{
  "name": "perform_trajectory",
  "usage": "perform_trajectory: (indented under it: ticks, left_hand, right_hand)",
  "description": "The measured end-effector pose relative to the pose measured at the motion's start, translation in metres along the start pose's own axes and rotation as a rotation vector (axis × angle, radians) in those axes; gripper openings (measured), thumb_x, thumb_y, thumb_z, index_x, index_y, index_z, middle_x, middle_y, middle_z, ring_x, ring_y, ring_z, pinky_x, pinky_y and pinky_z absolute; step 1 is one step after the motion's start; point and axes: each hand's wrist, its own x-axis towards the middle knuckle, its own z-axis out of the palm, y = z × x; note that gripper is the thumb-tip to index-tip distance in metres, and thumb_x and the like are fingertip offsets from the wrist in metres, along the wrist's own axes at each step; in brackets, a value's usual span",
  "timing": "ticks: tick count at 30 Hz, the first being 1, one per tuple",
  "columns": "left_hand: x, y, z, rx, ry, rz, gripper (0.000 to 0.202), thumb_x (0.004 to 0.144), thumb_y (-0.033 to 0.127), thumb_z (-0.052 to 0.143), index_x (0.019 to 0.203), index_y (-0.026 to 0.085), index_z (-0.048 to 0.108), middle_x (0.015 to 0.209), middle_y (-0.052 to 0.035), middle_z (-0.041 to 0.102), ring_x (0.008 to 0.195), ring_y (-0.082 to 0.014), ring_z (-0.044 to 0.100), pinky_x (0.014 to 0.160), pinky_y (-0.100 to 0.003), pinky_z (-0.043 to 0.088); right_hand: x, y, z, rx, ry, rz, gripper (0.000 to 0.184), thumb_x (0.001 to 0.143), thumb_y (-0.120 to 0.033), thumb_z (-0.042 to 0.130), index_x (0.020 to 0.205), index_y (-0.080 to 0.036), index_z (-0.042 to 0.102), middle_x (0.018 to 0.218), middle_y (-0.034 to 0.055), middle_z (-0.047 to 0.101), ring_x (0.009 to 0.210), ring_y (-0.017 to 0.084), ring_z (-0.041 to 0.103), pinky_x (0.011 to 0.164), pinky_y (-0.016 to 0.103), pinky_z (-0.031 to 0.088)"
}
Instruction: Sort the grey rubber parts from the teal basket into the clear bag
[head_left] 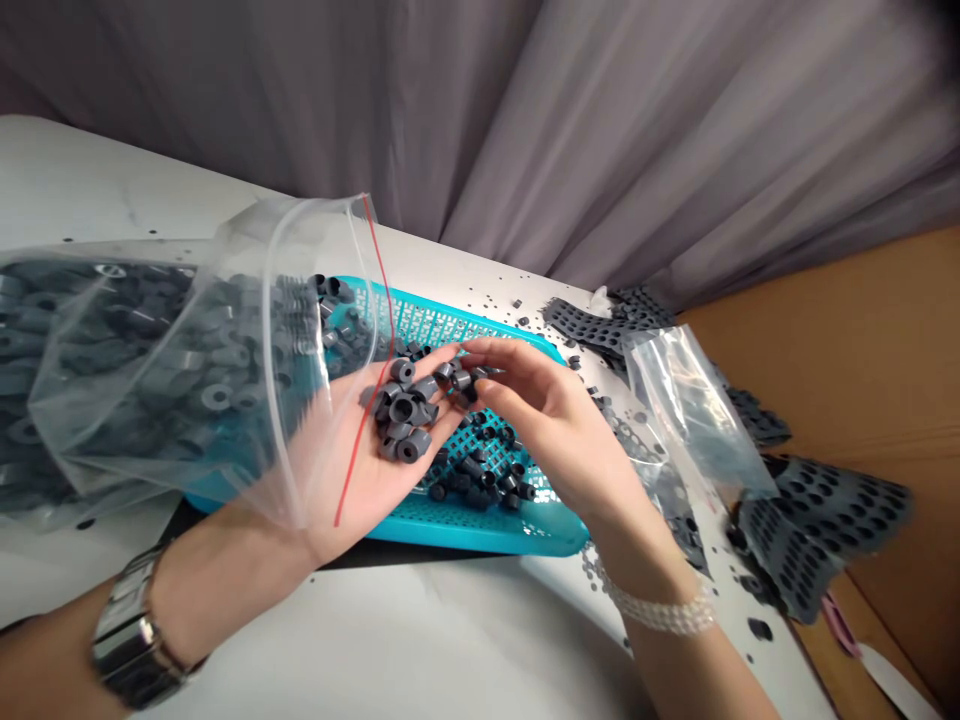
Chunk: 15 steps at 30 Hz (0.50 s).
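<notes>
My left hand lies palm up, cupping several small dark grey rubber caps, hollow and ring-like at one end. The open mouth of a clear zip bag with a red strip overlaps that palm. Inside the bag is a large heap of similar grey caps. My right hand curls over the left fingertips, its thumb and fingers closed around a few caps. Below both hands stands a turquoise perforated basket, with more loose caps in it.
Perforated dark grey sheets lie to the right, beside an empty clear bag and a cardboard box. Small dark scraps dot the white table. A pink-handled tool lies at lower right. Grey curtain hangs behind.
</notes>
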Motion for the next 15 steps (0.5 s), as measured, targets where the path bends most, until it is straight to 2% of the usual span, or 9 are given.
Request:
perform_trajectory:
  ticks: [2,4,7,11,15]
  left_hand:
    - [0.001,0.000,-0.003,0.026,0.004,0.003,0.028,0.085,0.006,0.039,0.075,0.012,0.065,0.103,-0.0098,0.072,0.086,-0.0166,0.068,0.071,-0.026,0.059]
    - [0.002,0.001,-0.006,0.028,0.023,-0.001,0.028,0.085,0.005,0.039,0.072,0.012,0.063,0.102,-0.0086,0.071,0.084,-0.0151,0.068,0.070,-0.025,0.059]
    - [0.001,0.001,-0.007,-0.017,0.037,-0.008,0.025,0.085,0.006,0.040,0.077,0.013,0.063,0.106,-0.0096,0.071,0.091,-0.0172,0.068,0.076,-0.027,0.058]
    - [0.000,0.001,-0.002,-0.080,0.021,-0.021,0.032,0.086,0.008,0.038,0.107,0.010,0.062,0.112,-0.0144,0.069,0.106,-0.0229,0.065,0.087,-0.034,0.057]
    - [-0.001,0.002,0.002,-0.106,0.027,-0.046,0.046,0.088,0.009,0.034,0.131,0.005,0.051,0.115,-0.0180,0.068,0.105,-0.0244,0.066,0.087,-0.034,0.057]
  right_hand:
    - [-0.002,0.001,0.006,-0.068,0.011,-0.026,0.031,0.083,-0.020,0.062,0.114,-0.020,0.060,0.116,0.0052,0.067,0.102,0.019,0.063,0.090,0.039,0.053]
    - [-0.003,0.003,0.011,-0.152,0.033,-0.070,0.035,0.080,-0.016,0.064,0.114,-0.021,0.060,0.116,0.0045,0.066,0.101,0.020,0.063,0.090,0.039,0.053]
    - [-0.004,0.004,0.013,-0.152,0.049,-0.111,0.033,0.081,-0.007,0.056,0.110,-0.021,0.062,0.116,0.0037,0.066,0.104,0.018,0.062,0.093,0.037,0.051]
    - [-0.001,0.003,0.005,0.071,0.005,-0.024,0.030,0.084,-0.009,0.052,0.109,-0.021,0.063,0.119,0.0043,0.065,0.111,0.017,0.060,0.100,0.035,0.047]
    - [0.003,0.002,-0.006,0.442,-0.048,0.206,0.027,0.083,-0.013,0.055,0.108,-0.020,0.063,0.116,0.0063,0.067,0.106,0.018,0.063,0.098,0.036,0.049]
